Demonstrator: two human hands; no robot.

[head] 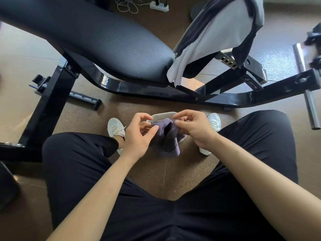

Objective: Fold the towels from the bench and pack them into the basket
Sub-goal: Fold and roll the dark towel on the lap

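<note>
A small purple towel [169, 143] hangs between my knees, above the floor. My left hand [139, 134] pinches its upper left corner between thumb and fingers. My right hand [192, 126] pinches its upper right edge. Behind the towel shows the pale rim of a basket [164, 115], mostly hidden by my hands and the cloth. A light grey towel [213, 39] with a dark one beside it drapes over the raised seat end of the black bench [107, 42].
The bench's black frame [173, 94] curves across the floor just beyond my white shoes [115, 128]. A steel bar [307, 87] sticks out at the right. A power strip and cables [159, 6] lie at the far top.
</note>
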